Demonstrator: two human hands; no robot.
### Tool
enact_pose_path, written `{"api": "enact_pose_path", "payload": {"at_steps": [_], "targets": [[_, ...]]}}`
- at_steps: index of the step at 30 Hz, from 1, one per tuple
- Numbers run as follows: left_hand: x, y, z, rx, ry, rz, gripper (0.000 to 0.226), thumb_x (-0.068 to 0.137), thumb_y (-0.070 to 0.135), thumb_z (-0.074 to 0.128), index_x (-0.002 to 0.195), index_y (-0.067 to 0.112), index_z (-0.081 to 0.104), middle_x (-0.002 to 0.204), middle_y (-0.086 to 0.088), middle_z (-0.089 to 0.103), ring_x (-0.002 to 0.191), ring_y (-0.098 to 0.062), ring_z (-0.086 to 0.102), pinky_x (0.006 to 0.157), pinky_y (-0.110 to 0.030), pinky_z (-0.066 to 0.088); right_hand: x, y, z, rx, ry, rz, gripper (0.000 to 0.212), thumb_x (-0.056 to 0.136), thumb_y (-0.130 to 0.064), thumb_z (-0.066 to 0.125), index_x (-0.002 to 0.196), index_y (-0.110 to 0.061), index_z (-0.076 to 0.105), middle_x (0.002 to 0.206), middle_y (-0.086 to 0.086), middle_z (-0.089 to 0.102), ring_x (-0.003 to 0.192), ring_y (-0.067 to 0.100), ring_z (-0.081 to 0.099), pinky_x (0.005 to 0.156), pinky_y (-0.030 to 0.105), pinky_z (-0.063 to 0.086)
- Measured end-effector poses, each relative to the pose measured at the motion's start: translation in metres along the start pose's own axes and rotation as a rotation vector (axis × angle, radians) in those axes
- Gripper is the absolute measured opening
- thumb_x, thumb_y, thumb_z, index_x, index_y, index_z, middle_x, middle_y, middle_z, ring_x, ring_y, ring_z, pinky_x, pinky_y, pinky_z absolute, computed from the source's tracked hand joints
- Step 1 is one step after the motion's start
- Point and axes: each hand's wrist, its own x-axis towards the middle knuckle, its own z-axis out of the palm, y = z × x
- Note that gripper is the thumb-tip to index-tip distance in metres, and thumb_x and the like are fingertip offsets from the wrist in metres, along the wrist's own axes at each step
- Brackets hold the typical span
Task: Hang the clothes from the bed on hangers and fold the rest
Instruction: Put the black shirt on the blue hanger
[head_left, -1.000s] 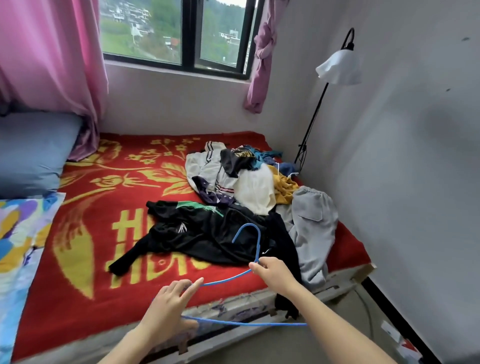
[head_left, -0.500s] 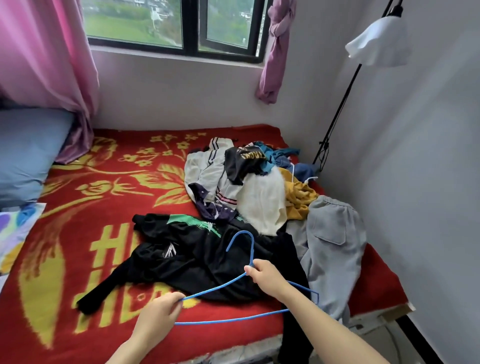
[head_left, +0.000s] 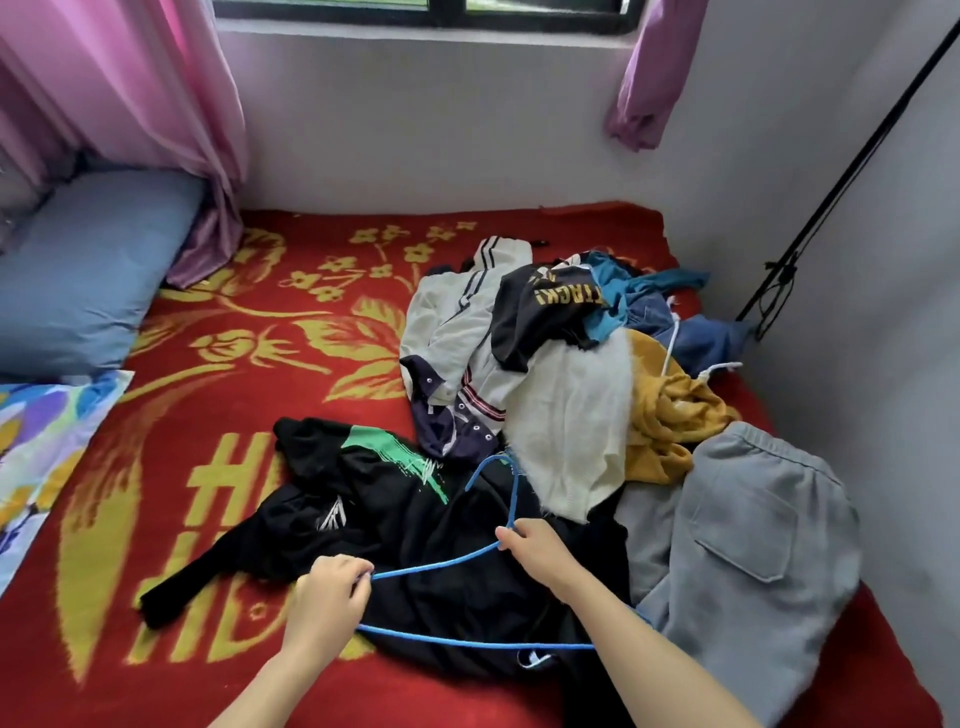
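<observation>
A thin blue hanger (head_left: 441, 564) hovers flat over a black top with a green print (head_left: 395, 525) spread on the bed. My left hand (head_left: 324, 597) grips the hanger's left corner. My right hand (head_left: 537, 553) pinches its neck just below the hook. Behind the black top lies a heap of clothes: a white jacket with dark stripes (head_left: 457, 332), a black shirt with yellow letters (head_left: 545, 312), a cream knit (head_left: 571, 415), a mustard garment (head_left: 670, 415), blue pieces (head_left: 649, 301). Grey sweatpants (head_left: 748, 545) lie at the right.
The bed carries a red blanket with yellow flowers (head_left: 208, 467). A blue pillow (head_left: 88, 265) and a patterned sheet (head_left: 36, 441) sit at the left. Pink curtains (head_left: 130, 78) hang by the window. A black lamp pole (head_left: 831, 197) leans in the right corner against the wall.
I have leaned closer over the bed. My left hand closed on the hanger's left corner, and both hands carried the hanger forward over the black top.
</observation>
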Motion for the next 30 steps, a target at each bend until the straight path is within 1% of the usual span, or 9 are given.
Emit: {"api": "enact_pose_path", "payload": {"at_steps": [3, 11, 15, 19, 22, 24, 25, 28, 30], "targets": [[0.013, 0.006, 0.011, 0.023, -0.028, -0.036, 0.017, 0.091, 0.019, 0.057, 0.102, 0.019, 0.07, 0.105, 0.01, 0.066, 0.106, -0.015, 0.055, 0.085, -0.029, 0.041, 0.021, 0.024, -0.001, 0.084, -0.056, 0.06, 0.031, 0.097, -0.025, 0.048, 0.068, -0.013, 0.05, 0.059, -0.007, 0.044, 0.05, 0.005, 0.036, 0.049, 0.016, 0.028], [0.027, 0.011, 0.043, 0.073, -0.178, -0.087, 0.023, 0.095, 0.023, 0.049, 0.111, 0.021, 0.065, 0.115, 0.011, 0.061, 0.109, -0.013, 0.05, 0.093, -0.025, 0.038, 0.068, 0.069, 0.0, 0.034, -0.186, 0.187, 0.031, 0.097, -0.025, 0.048, 0.068, -0.014, 0.049, 0.061, -0.001, 0.045, 0.056, 0.013, 0.041, 0.059, 0.024, 0.034], [0.036, -0.005, 0.067, 0.126, -0.303, -0.238, 0.027, 0.096, 0.029, 0.045, 0.119, 0.026, 0.058, 0.124, 0.009, 0.055, 0.116, -0.013, 0.046, 0.095, -0.024, 0.037, 0.083, 0.094, 0.007, -0.125, -0.144, 0.248, 0.034, 0.097, -0.032, 0.045, 0.067, -0.019, 0.037, 0.066, -0.005, 0.045, 0.066, 0.015, 0.045, 0.07, 0.028, 0.033], [0.052, -0.036, 0.113, 0.121, -0.461, -0.439, 0.042, 0.094, 0.028, 0.045, 0.136, 0.022, 0.043, 0.137, -0.004, 0.044, 0.124, -0.022, 0.043, 0.1, -0.029, 0.037, 0.096, 0.129, 0.015, -0.28, -0.045, 0.286, 0.033, 0.098, -0.038, 0.04, 0.067, -0.026, 0.036, 0.073, -0.011, 0.048, 0.076, 0.013, 0.05, 0.076, 0.03, 0.032], [0.066, -0.053, 0.146, -0.051, -0.435, -0.628, 0.059, 0.093, 0.029, 0.052, 0.145, 0.014, 0.03, 0.143, -0.015, 0.04, 0.128, -0.029, 0.042, 0.103, -0.033, 0.034, 0.102, 0.152, 0.019, -0.317, 0.046, 0.255, 0.023, 0.097, -0.039, 0.041, 0.081, -0.026, 0.05, 0.092, -0.008, 0.044, 0.088, 0.015, 0.053, 0.072, 0.029, 0.035], [0.078, -0.053, 0.166, -0.29, -0.353, -0.742, 0.068, 0.09, 0.028, 0.06, 0.147, 0.01, 0.025, 0.146, -0.017, 0.038, 0.132, -0.028, 0.039, 0.106, -0.032, 0.03, 0.104, 0.163, 0.021, -0.332, 0.092, 0.221, 0.024, 0.097, -0.04, 0.041, 0.097, -0.023, 0.058, 0.101, -0.011, 0.039, 0.09, 0.012, 0.053, 0.068, 0.027, 0.036], [0.084, -0.05, 0.178, -0.426, -0.311, -0.788, 0.072, 0.089, 0.027, 0.062, 0.147, 0.01, 0.024, 0.145, -0.016, 0.039, 0.132, -0.027, 0.04, 0.105, -0.031, 0.03, 0.105, 0.169, 0.023, -0.342, 0.094, 0.213, 0.025, 0.097, -0.04, 0.041, 0.099, -0.022, 0.058, 0.101, -0.013, 0.041, 0.086, 0.011, 0.053, 0.067, 0.027, 0.036], [0.104, -0.03, 0.199, -0.762, -0.21, -0.889, 0.078, 0.088, 0.027, 0.065, 0.149, 0.011, 0.019, 0.141, -0.014, 0.043, 0.125, -0.026, 0.046, 0.097, -0.029, 0.033, 0.103, 0.174, 0.024, -0.368, 0.055, 0.222, 0.018, 0.099, -0.04, 0.036, 0.092, -0.026, 0.046, 0.076, -0.011, 0.054, 0.071, 0.014, 0.055, 0.07, 0.029, 0.036], [0.115, -0.016, 0.201, -0.933, -0.15, -1.016, 0.079, 0.088, 0.026, 0.065, 0.148, 0.01, 0.017, 0.141, -0.009, 0.042, 0.124, -0.027, 0.047, 0.095, -0.034, 0.037, 0.101, 0.171, 0.025, -0.42, 0.022, 0.214, 0.02, 0.1, -0.039, 0.032, 0.092, -0.024, 0.041, 0.065, -0.009, 0.052, 0.075, 0.02, 0.059, 0.071, 0.031, 0.035]]}}
